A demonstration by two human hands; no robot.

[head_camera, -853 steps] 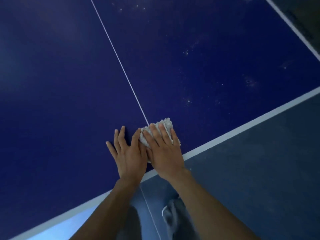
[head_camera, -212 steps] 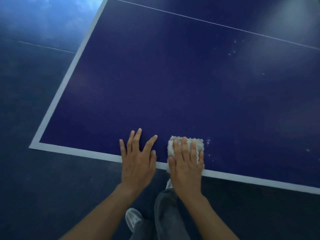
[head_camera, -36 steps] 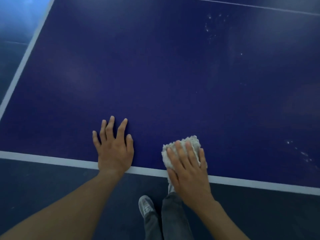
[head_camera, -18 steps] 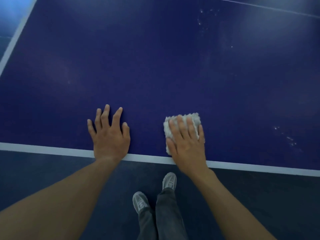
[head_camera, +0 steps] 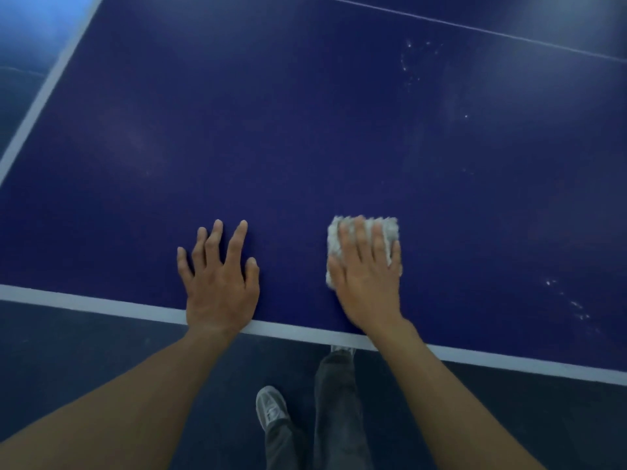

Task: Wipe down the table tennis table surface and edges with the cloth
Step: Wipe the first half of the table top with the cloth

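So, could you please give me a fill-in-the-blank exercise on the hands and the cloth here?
1. The right hand presses the cloth onto the ____ table.
2. The left hand rests flat, holding ____.
3. The white specks near the edge line lie to the cloth's ____.
Missing: blue; nothing; right.

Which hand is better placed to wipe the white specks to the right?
Right. The right hand presses the cloth flat, nearer the specks; the left hand lies bare on the table.
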